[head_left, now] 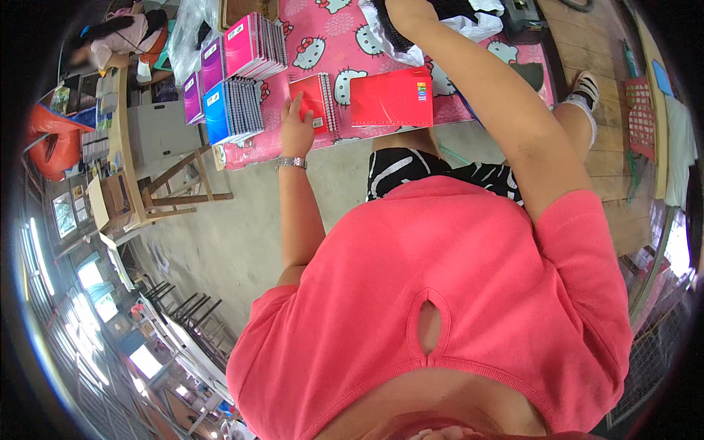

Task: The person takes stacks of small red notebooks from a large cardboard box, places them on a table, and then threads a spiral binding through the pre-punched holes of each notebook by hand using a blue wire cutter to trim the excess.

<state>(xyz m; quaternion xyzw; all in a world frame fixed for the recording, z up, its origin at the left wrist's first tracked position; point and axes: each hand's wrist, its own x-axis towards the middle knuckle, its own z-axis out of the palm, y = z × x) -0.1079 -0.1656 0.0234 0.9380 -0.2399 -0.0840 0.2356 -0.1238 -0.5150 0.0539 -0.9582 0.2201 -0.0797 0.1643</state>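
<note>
My left hand point(297, 128) lies with its fingers spread on top of a small stack of red spiral notebooks point(315, 88). To the right of that stack, a larger red spiral notebook point(391, 99) rests flat at the table's near edge. Across the table stretches my right arm, bringing my right hand point(411, 20) to the far edge of the picture. It is over a white plastic bag point(378, 26) with black material point(387, 37) in it. The right fingers are cut off by the frame, so their grip is hidden.
Blue point(235, 110), purple point(213, 62) and pink notebook stacks point(255, 48) stand at the left of the pink patterned table cover point(315, 22). A black device point(522, 20) sits at the far right. Leftward is a wooden bench point(180, 183); another person point(121, 40) is beyond.
</note>
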